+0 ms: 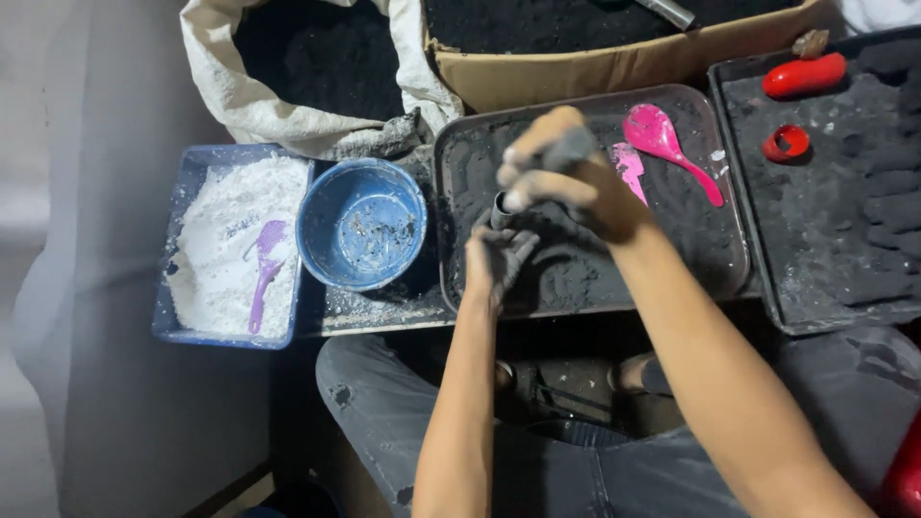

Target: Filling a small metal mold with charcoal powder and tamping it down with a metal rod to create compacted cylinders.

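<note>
You're packing dark powder: right hand [566, 182] closed on a grey lump, pressing into the small grey tube [501, 209]. Left hand [497, 261] is half-curled, steadying the tube's base. Keep both over the dark metal tray [710, 259] so spill is landing there.

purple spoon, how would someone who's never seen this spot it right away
Start at the blue rectangular tray of white powder at the far left, beside the round blue bowl. The purple spoon lies in that powder, handle toward the viewer. The other spoon is pink and lies on dark powder.
</note>
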